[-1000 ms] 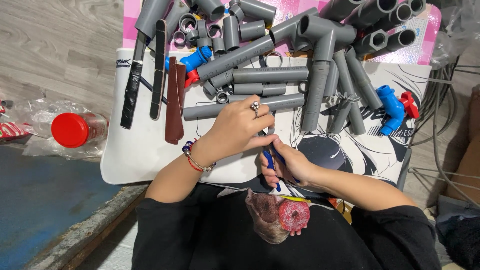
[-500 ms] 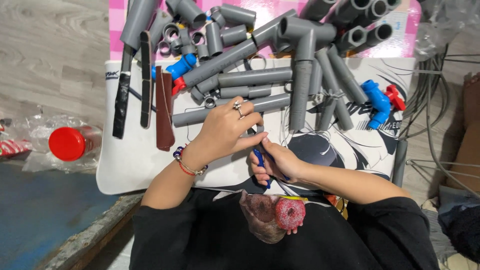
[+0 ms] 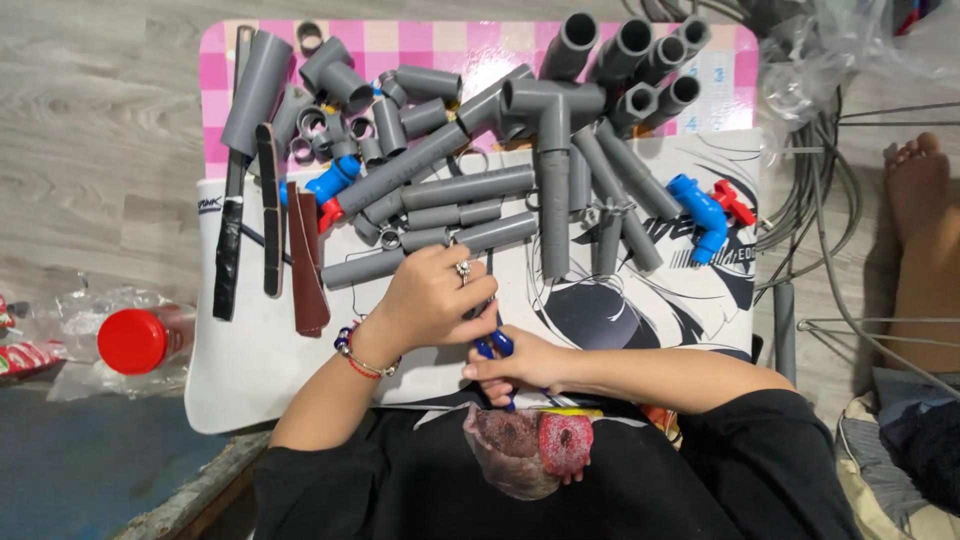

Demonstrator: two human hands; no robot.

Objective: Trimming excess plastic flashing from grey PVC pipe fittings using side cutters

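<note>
My left hand [image 3: 432, 300], with a ring and bead bracelets, is curled just below a row of short grey pipes [image 3: 430, 240] on a white printed mat [image 3: 250, 370]. Its fingers close downward against a blue-handled tool [image 3: 495, 346]; whatever they hold is hidden. My right hand [image 3: 522, 366] comes in from the right and grips that blue-handled tool, touching my left hand's fingertips. Both hands sit at the mat's near edge, over my black shirt.
Many grey pipes and fittings [image 3: 555, 190] cover the mat and a pink checked board [image 3: 440, 45]. Blue and red valves [image 3: 705, 215], a dark saw-like blade [image 3: 228, 250] and brown strip [image 3: 308, 270] lie around. A red-capped bottle [image 3: 135, 340] is at left, cables [image 3: 830, 200] and a person's foot [image 3: 915, 185] at right.
The view has shifted, so the pile of pipes sits lower and more of the pink board shows. My hands stay pressed together on the blue-handled tool.
</note>
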